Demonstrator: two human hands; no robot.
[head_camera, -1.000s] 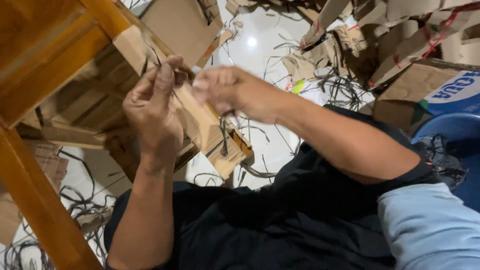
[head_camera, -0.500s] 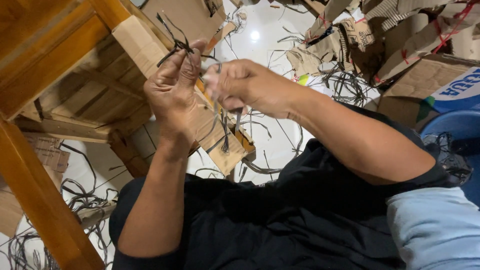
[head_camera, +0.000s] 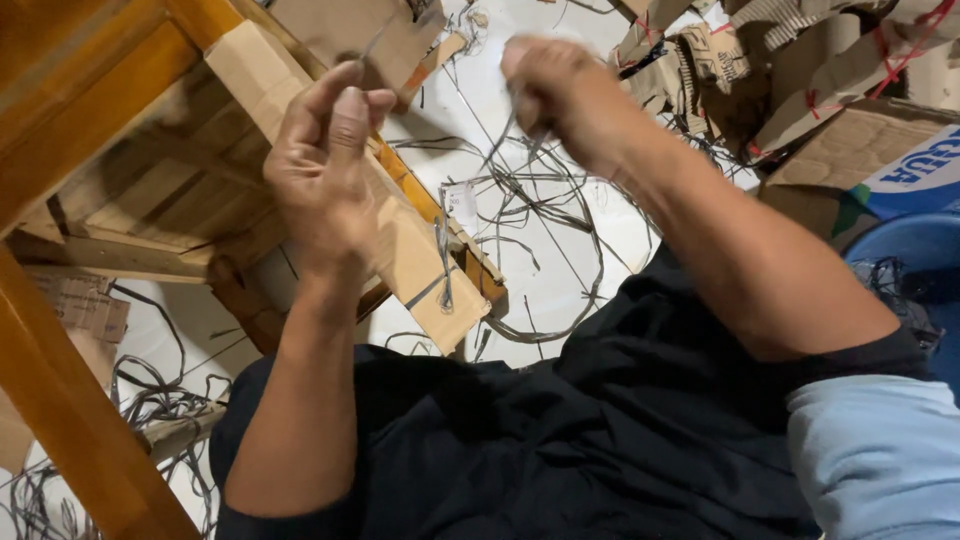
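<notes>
Grey plastic strapping (head_camera: 515, 150) runs between my two hands, and I have it pinched at both ends. My left hand (head_camera: 322, 165) is raised in front of the cardboard-wrapped wooden frame (head_camera: 400, 235), thumb and forefinger closed on a thin end of the strap that pokes up past my fingertips. My right hand (head_camera: 555, 85) is higher and a little blurred, clenched into a loose fist around strands that hang down from it toward the floor. My hands are well apart, with the white floor (head_camera: 540, 290) showing between them. Loose strapping lies tangled there, and more of it (head_camera: 150, 400) is heaped beside the orange wooden leg (head_camera: 70, 420) at my left. Flattened cardboard boxes (head_camera: 840, 80) tied with red string are stacked beyond my right forearm, beside a blue tub (head_camera: 910, 250)
</notes>
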